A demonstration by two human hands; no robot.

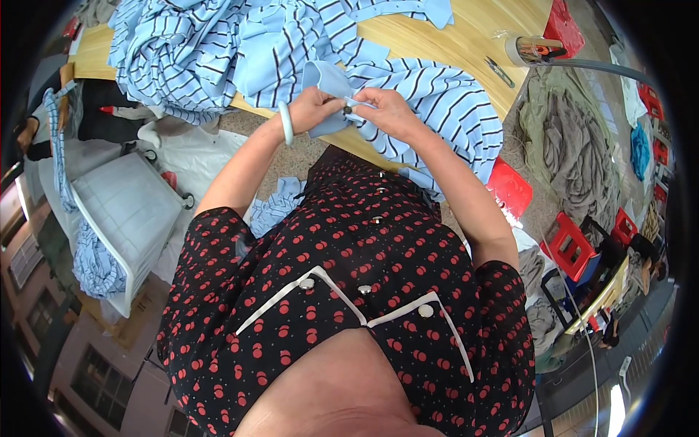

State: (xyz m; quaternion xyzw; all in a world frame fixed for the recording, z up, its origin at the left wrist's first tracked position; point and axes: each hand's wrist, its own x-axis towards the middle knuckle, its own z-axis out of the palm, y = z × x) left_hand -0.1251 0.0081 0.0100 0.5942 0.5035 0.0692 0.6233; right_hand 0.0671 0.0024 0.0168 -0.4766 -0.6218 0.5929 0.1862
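Over the near edge of the wooden table lies a light blue shirt (437, 91) with dark and white stripes. My left hand (313, 109), with a pale bangle (286, 122) at its wrist, pinches a plain blue edge of the shirt. Close beside it my right hand (384, 113) is also closed on the same edge, fingertips nearly meeting the left ones. A small dark round piece (347, 110), perhaps a button, shows between the fingertips. Part of the cloth drapes below the table edge under my right forearm.
A big heap of striped cloth (175, 54) covers the table's left side. Thread snips (500, 71) and a round container (518, 51) of tools lie at the right. A white wheeled bin (131, 211) stands left; grey cloth (575, 146) is piled right, near a red stool (510, 188).
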